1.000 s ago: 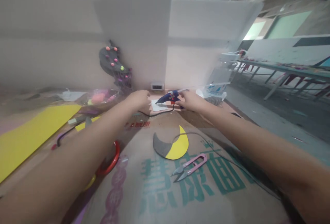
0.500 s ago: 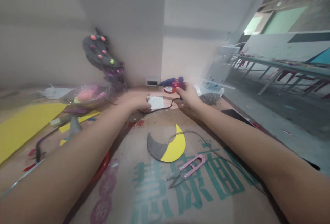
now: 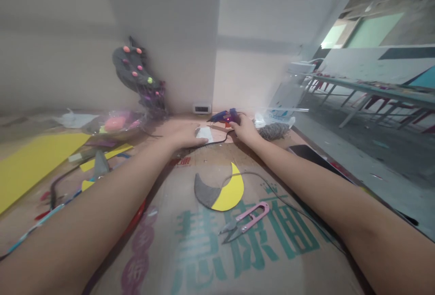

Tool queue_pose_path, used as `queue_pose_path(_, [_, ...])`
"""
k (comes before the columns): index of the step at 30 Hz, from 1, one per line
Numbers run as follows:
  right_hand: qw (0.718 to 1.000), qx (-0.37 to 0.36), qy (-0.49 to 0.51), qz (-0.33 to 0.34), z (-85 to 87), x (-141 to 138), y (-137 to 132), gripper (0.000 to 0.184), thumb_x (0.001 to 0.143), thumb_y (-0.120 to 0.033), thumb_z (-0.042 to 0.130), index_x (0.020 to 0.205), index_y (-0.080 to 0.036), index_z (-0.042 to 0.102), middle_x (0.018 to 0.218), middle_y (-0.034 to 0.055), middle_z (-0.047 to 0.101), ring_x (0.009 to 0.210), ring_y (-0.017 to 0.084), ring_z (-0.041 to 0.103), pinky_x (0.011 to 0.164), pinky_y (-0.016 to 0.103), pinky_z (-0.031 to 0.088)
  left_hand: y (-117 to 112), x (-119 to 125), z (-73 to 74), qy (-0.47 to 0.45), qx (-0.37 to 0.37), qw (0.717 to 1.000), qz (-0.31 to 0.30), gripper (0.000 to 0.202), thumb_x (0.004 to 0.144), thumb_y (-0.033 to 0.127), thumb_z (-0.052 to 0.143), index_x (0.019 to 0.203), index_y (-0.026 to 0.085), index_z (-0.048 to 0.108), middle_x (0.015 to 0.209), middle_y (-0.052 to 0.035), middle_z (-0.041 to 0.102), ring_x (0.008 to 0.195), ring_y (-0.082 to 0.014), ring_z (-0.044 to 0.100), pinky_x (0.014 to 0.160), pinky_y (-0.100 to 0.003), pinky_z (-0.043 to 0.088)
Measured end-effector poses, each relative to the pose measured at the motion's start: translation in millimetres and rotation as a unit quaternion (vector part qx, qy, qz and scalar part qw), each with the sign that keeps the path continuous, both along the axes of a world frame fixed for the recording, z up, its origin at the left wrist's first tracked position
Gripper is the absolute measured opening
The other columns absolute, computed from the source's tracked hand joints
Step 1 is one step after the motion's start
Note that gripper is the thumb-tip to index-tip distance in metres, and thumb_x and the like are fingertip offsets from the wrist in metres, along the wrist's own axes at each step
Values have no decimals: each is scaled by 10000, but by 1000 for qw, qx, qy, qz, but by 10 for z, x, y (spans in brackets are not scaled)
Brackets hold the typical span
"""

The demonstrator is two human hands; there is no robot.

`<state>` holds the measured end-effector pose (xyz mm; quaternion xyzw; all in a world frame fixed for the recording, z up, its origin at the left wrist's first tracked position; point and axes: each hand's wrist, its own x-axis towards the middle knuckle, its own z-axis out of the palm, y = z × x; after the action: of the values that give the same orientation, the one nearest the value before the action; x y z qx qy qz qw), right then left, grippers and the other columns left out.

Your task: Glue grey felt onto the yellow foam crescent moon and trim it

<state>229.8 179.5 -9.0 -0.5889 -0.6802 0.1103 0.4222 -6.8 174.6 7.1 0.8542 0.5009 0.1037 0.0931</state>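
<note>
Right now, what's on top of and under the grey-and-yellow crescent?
On top of the crescent: a thin grey cord across its yellow tip. Under: the printed sheet, visible all around it. Any print directly beneath is covered, so I can't tell.

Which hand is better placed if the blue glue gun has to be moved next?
Probably the right hand: it is already at the handle end of the blue glue gun, while the left hand is at the white piece.

We see thread snips (image 3: 247,226) on the cardboard (image 3: 163,245), nearer to us than the crescent cutout (image 3: 227,197), with the glue gun (image 3: 222,116) behind both and left of the yarn (image 3: 274,131).
</note>
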Motion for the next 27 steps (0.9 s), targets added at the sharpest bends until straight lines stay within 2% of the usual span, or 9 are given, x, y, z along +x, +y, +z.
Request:
queue_pose_path(9, [1000,2,-10,8,11,8,-15,371,841,-147,549,1207,-96,578,1213,156,652,1151,238,596,1006,381,439,84,-39,-43,35,7,999,17,745,715,686,537,1246,165,590,1266,-132,637,1129,-301,598,905,-321,457])
queue_pose_path(14, [1000,2,-13,10,15,14,-9,379,840,-135,545,1215,-93,578,1209,156,655,1152,231,597,1010,371,437,104,-68,-40,59,15,997,38,853,637,814,500,1165,159,644,1229,-170,642,1146,-364,569,932,-390,424])
queue_pose_path(17, [1000,2,-16,9,17,17,-9,376,844,-146,547,1216,-106,580,1212,149,654,1158,233,593,1011,377,435,108,-71,-44,50,20,998,44,875,617,819,512,1186,163,621,1245,-156,632,1132,-339,579,920,-364,431])
queue_pose_path(22, [1000,-2,-22,1,16,8,-21,348,855,-155,542,1198,-117,584,1198,144,661,1140,234,602,1004,382,437,110,-56,-61,35,18,999,35,791,640,771,539,1156,176,623,1177,-120,669,1055,-304,617,845,-328,464])
queue_pose_path(27, [999,-6,-32,-9,20,-17,-46,308,864,-167,555,1164,-110,591,1170,146,671,1102,244,618,986,381,443,147,-66,-80,41,16,999,27,817,642,783,526,1204,197,615,1241,-112,647,1095,-299,604,898,-325,441])
